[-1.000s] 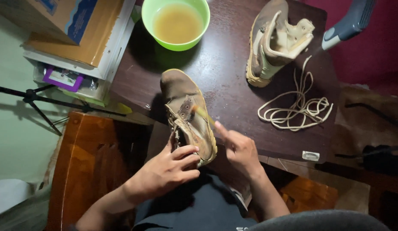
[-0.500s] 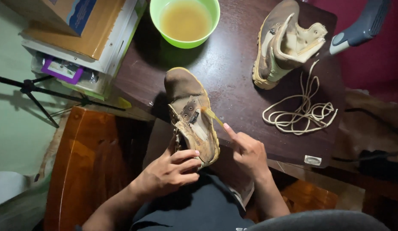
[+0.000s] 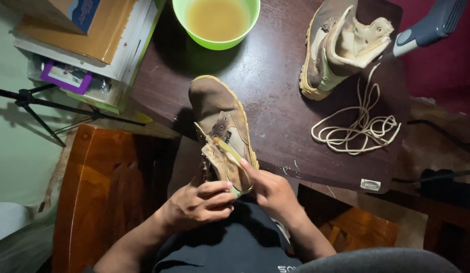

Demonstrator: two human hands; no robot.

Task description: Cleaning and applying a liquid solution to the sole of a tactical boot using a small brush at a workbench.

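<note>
So the boot [image 3: 222, 131] is lying toe-away on the near edge of the counter [image 3: 275, 101], heel end hanging off toward the person's lap. Makes sense, since that brings the ankle opening right up where both hands can get at it.

Left hand [image 3: 197, 205] has its fingers curled tight around the heel and collar of the boot, basically clamping it so it doesn't slide around. Right hand [image 3: 270, 189] is pinched shut on a small yellowish brush [image 3: 227, 150], looks like a toothbrush, with the index finger laid along the handle to press down. The head of it sits on the tongue and eyelet area, touching the leather.

Far side of the counter, there's a green bowl [image 3: 216, 20] of murky brownish water, within reach for dipping, I'd guess. Far right is the other boot [image 3: 341, 45], flopped open with the tongue pulled out, and the laces [image 3: 356, 126] are in a loose pile just near it, apart from both boots. So the laces are out of the way of the scrubbing.

Off to the left is a stack of boxes [image 3: 88, 35], and a blue handle [image 3: 429, 25] pokes in at the far right corner; can't tell what it belongs to.
</note>
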